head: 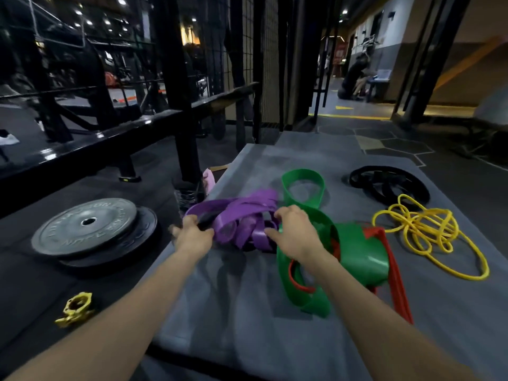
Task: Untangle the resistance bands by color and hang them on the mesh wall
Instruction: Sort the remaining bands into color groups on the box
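Head view, w/ the purple bands as landmark, read left to right. Far left of the purple bands, on the dark floor: two stacked weight plates and, nearer the viewer, a yellow collar clamp. Both are off the work area, likely just parked. Left hand sits at the purple tangle's left edge, its grip curled round a dark strap or handle caught in the purple. It probably anchors that end so the bundle won't slide. Purple bands lie heaped on the grey surface, loops overlapping, not yet separated. Right hand is at the tangle's right edge, fingers spread and bent over it. Whether they pinch a strand I can't tell. Right of the purple: green bands interlaced w/ a red band, touching each other. Further right, a yellow tube band in loose coils, apart. Behind it, a black band. The mesh wall stands well behind, nothing visibly hung yet.
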`<move>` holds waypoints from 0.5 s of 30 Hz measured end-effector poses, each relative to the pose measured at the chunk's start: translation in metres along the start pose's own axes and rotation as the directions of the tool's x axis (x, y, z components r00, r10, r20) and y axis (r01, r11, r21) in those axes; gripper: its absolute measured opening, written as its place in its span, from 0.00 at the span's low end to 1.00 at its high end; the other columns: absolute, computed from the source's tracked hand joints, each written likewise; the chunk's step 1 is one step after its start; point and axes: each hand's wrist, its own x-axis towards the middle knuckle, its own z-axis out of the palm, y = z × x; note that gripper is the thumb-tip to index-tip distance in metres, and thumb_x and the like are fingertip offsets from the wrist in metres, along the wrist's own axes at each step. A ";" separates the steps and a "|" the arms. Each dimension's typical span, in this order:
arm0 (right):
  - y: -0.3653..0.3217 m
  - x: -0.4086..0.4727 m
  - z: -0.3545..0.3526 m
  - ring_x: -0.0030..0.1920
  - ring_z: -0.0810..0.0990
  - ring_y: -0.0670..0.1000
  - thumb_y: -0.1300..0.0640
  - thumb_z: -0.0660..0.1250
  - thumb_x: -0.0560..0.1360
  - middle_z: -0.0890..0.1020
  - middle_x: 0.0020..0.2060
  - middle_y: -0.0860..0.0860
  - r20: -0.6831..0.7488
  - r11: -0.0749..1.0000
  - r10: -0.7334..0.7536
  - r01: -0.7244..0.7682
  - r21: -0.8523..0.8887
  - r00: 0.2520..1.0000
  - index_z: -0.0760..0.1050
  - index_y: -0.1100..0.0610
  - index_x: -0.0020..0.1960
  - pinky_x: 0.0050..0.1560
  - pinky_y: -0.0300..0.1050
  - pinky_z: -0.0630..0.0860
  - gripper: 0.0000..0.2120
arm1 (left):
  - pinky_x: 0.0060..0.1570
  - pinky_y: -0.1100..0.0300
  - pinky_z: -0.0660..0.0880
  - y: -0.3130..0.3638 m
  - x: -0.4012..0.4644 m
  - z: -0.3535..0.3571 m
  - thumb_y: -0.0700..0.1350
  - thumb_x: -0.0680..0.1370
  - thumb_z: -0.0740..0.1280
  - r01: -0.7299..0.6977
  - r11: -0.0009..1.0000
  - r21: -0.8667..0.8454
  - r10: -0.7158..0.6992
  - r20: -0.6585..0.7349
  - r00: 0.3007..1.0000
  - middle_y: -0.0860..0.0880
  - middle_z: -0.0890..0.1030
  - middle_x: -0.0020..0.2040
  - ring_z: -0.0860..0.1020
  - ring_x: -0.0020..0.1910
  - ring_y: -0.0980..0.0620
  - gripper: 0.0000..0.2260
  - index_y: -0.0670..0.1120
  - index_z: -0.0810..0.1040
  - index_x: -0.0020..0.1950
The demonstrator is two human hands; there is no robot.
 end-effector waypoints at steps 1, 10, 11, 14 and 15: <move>-0.004 0.009 0.003 0.51 0.73 0.57 0.49 0.66 0.75 0.75 0.47 0.59 0.038 0.999 0.038 -0.039 0.018 0.999 0.73 0.61 0.48 0.51 0.48 0.69 0.14 | 0.68 0.54 0.61 -0.002 0.004 -0.001 0.44 0.76 0.65 0.000 1.000 0.014 -0.001 0.030 1.000 0.36 0.59 0.69 0.65 0.67 0.37 0.25 0.44 0.62 0.71; -0.025 0.080 0.040 0.44 0.79 0.55 0.44 0.73 0.67 0.82 0.44 0.54 0.243 0.637 0.381 -0.444 0.630 0.892 0.78 0.62 0.53 0.46 0.43 0.77 0.24 | 0.17 0.71 0.64 0.010 0.039 0.014 0.35 0.74 0.64 0.325 0.741 -0.588 -0.151 0.326 0.933 0.52 0.76 0.22 0.72 0.19 0.57 0.08 0.45 0.75 0.37; -0.026 0.086 0.045 0.53 0.79 0.57 0.43 0.74 0.65 0.81 0.54 0.56 0.247 0.628 0.405 -0.464 0.625 0.880 0.76 0.63 0.59 0.56 0.47 0.76 0.30 | 0.18 0.69 0.63 0.015 0.042 0.018 0.35 0.74 0.63 0.338 0.731 -0.592 -0.146 0.348 0.926 0.52 0.74 0.21 0.70 0.18 0.57 0.09 0.46 0.74 0.35; -0.027 0.102 0.051 0.62 0.75 0.59 0.44 0.74 0.66 0.76 0.63 0.59 0.264 0.591 0.437 -0.496 0.636 0.860 0.70 0.66 0.65 0.64 0.51 0.72 0.37 | 0.22 0.68 0.65 0.027 0.050 0.034 0.38 0.77 0.58 0.353 0.707 -0.613 -0.146 0.362 0.921 0.52 0.76 0.24 0.72 0.26 0.54 0.12 0.46 0.73 0.34; -0.026 0.107 0.052 0.62 0.75 0.59 0.46 0.74 0.67 0.75 0.63 0.59 0.260 0.560 0.449 -0.496 0.664 0.855 0.69 0.66 0.66 0.64 0.51 0.72 0.36 | 0.26 0.65 0.67 0.029 0.052 0.038 0.39 0.78 0.58 0.355 0.691 -0.629 -0.147 0.358 0.922 0.51 0.77 0.26 0.72 0.29 0.53 0.13 0.46 0.74 0.34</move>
